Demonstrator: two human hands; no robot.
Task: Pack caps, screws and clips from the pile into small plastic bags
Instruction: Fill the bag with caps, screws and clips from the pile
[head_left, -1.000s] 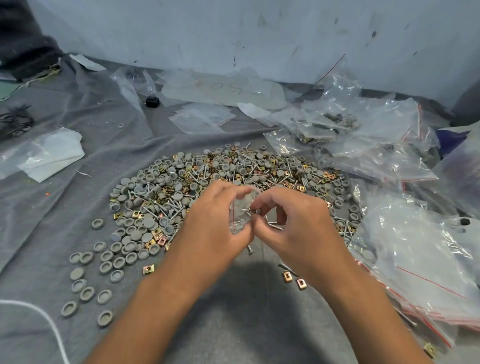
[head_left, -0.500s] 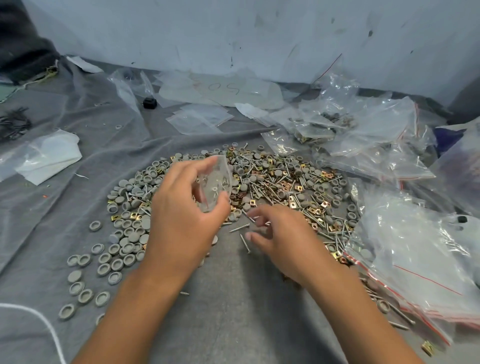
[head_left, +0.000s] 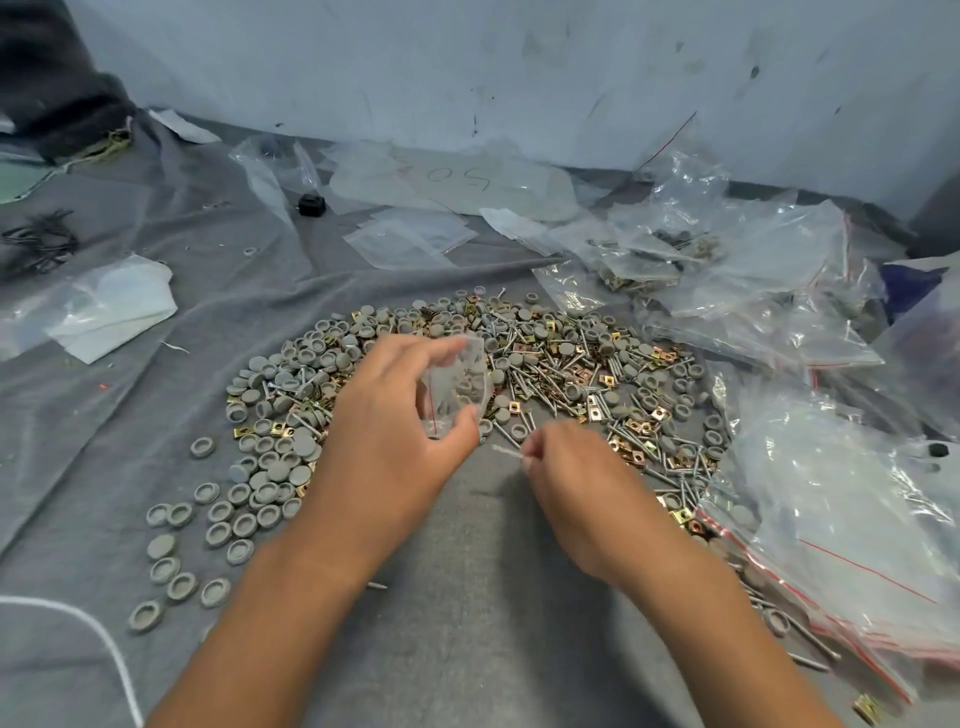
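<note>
The left hand (head_left: 395, 447) is kept raised over the pile (head_left: 467, 384), a small clear bag (head_left: 456, 387) pinched between thumb and fingers. The right hand (head_left: 576, 478), joined to it a second ago, is now lowered to the near edge of the pile, where a blurred screw (head_left: 506, 452) is pinched; another piece is probably being fetched for the bag

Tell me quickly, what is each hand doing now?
Left hand: holds a small plastic bag open between fingers and thumb.
Right hand: pinches a screw at its fingertips; blurred.
</note>
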